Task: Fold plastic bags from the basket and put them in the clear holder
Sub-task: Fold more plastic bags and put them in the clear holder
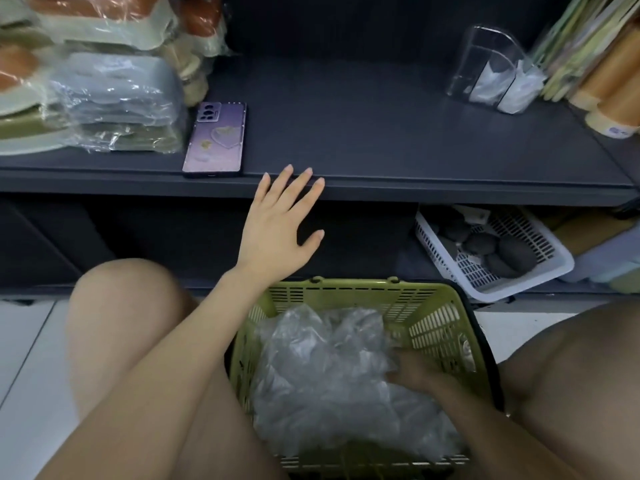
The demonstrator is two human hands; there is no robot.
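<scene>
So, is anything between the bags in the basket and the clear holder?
Nothing visible. The right hand touches the plastic bags in the basket; phone and left hand are left of the path to the clear holder.

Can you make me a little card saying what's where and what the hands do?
left hand: open, fingers spread, fingertips at the front edge of the dark grey shelf
right hand: in the green slotted plastic basket, on the crumpled clear plastic bags; grip hidden
clear plastic holder: on the shelf, right side, white folded bags inside
purple phone: flat on the shelf
</scene>
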